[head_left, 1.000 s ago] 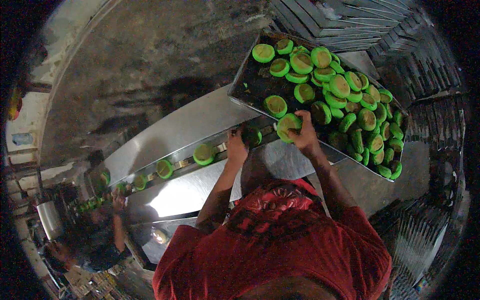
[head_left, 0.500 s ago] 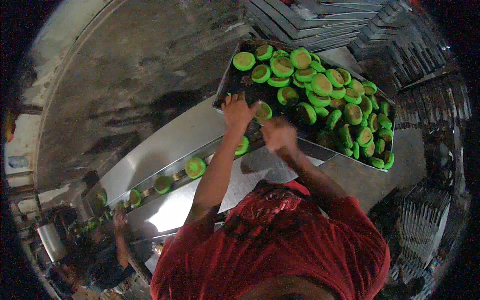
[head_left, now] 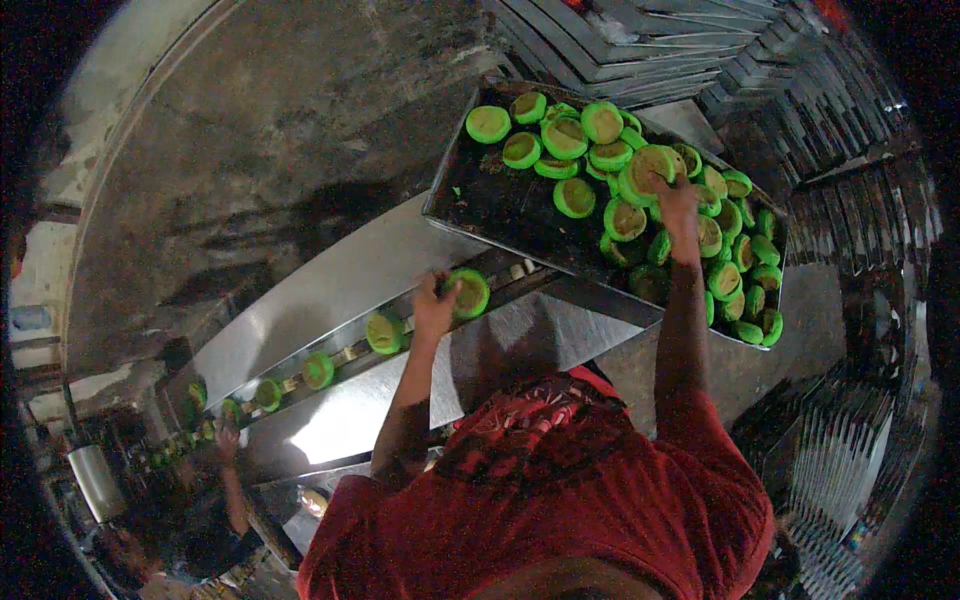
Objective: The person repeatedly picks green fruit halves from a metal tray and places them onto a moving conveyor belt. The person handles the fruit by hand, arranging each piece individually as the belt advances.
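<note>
My left hand (head_left: 435,304) is over the narrow conveyor channel (head_left: 518,277), its fingers closed on the left edge of a round green bun (head_left: 470,294) with a browned face. My right hand (head_left: 680,207) reaches into a dark metal tray (head_left: 500,215) and grips a larger-looking green bun (head_left: 646,170) on top of the heap, thumb on its brown face. Many more green buns (head_left: 564,138) lie piled in the tray, some tilted on edge. Its near-left part is bare dark metal with a small green scrap.
Further green buns (head_left: 385,332) sit spaced along the channel to the lower left, where another person's hand (head_left: 228,437) reaches in. Shiny metal panels (head_left: 330,285) flank the channel. Stacked metal trays (head_left: 660,50) stand at the far right, and a finned rack (head_left: 840,455) at the right.
My left hand has moved from the tray's corner down to the channel. My right hand has swung right onto the heap. The bun near the tray's front edge is gone; channel buns shifted slightly left.
</note>
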Tool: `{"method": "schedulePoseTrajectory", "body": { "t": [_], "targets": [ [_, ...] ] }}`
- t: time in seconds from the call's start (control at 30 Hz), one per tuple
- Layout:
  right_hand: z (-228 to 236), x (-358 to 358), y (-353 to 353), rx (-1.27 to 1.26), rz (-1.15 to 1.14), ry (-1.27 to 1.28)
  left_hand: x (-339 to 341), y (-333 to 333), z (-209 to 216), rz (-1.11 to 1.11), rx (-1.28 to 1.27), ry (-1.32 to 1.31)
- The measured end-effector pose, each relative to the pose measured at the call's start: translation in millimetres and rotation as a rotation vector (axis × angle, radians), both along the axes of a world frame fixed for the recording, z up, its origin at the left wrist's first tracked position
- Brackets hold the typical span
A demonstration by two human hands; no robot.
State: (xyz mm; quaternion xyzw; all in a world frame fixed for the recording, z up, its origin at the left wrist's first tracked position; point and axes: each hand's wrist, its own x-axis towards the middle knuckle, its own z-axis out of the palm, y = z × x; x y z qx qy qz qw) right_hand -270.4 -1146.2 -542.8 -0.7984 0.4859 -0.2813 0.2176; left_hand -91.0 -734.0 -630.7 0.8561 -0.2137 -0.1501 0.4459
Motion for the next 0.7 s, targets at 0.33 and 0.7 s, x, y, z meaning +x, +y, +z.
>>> {"method": "schedulePoseTrajectory", "body": {
  "t": [0.33, 0.7],
  "targets": [
    [9, 46, 168, 0.306, 0.674, -0.116, -46, -53, 52, -0.147, -0.877, 0.807],
    [-18, -13, -53, -0.47, 0.154, 0.438, -29, 7, -1, 0.351, -0.688, 0.4]
  ]
}}
